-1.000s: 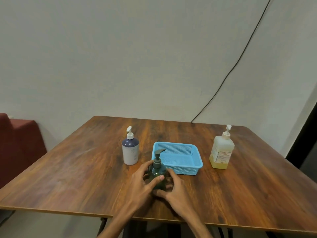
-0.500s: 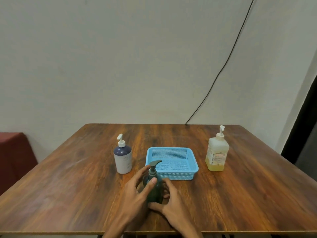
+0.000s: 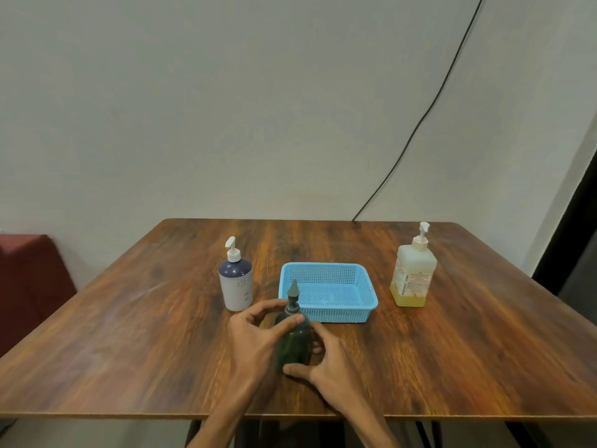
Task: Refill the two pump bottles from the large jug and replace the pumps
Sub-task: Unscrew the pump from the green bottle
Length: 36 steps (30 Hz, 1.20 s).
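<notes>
A dark green pump bottle (image 3: 294, 341) stands upright near the table's front edge, its pump on and the nozzle pointing away from me. My left hand (image 3: 258, 337) wraps its left side, thumb across the shoulder. My right hand (image 3: 326, 360) holds its right side and base. A white bottle with a dark blue top and white pump (image 3: 235, 281) stands behind to the left. A large clear bottle of yellow liquid with a white pump (image 3: 414, 273) stands at the right.
A blue mesh basket (image 3: 361, 315) with nothing in it sits just behind the green bottle. The wooden table (image 3: 129, 334) ends close in front of me. A red seat (image 3: 29, 279) is at the left, and a black cable (image 3: 420, 121) runs down the wall.
The green bottle's pump head has turned from pointing right to pointing away from me. My hands stay around the bottle. The camera view has shifted.
</notes>
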Each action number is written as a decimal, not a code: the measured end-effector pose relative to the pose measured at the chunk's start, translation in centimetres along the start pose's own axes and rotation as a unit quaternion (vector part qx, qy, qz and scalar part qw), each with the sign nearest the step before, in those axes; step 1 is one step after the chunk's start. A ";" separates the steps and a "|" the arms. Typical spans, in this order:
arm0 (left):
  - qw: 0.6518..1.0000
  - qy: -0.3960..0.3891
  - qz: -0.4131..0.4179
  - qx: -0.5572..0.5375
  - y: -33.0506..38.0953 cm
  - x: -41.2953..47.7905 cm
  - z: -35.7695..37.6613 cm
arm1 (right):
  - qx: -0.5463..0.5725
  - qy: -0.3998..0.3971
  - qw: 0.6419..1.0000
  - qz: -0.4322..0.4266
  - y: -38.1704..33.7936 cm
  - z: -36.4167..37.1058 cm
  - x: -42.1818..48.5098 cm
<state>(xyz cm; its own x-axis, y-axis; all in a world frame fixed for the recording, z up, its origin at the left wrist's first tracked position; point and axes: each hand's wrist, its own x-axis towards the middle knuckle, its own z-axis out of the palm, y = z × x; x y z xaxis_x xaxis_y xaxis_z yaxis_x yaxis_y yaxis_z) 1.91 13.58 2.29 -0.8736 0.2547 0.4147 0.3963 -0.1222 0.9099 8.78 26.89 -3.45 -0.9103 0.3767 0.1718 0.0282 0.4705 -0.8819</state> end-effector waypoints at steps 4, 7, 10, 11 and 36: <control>0.999 -0.031 -0.025 -0.019 0.7 -0.2 0.3 | 0.008 0.013 1.000 -0.015 -0.3 0.0 -0.3; 0.987 -0.144 -0.063 -0.019 0.8 -0.2 -0.1 | 0.020 0.015 0.999 -0.024 -0.4 0.2 -0.3; 0.977 -0.205 -0.047 -0.029 0.3 -0.1 -0.8 | 0.025 0.021 0.999 -0.029 -0.2 0.2 -0.2; 0.981 -0.186 -0.038 -0.032 0.3 0.0 -0.9 | 0.023 0.023 0.999 -0.031 -0.2 0.2 -0.3; 0.988 -0.154 0.000 0.001 0.0 0.3 -0.8 | 0.004 0.041 0.997 -0.060 -0.3 0.1 -0.3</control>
<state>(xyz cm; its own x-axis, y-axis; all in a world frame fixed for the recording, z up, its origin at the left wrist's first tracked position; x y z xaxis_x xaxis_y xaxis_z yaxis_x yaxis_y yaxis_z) 1.47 12.91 2.43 -0.7471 0.5340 0.3959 0.3960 -0.1208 0.9103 9.05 26.56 -3.33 -0.8696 0.3827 0.3121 -0.0827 0.5102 -0.8561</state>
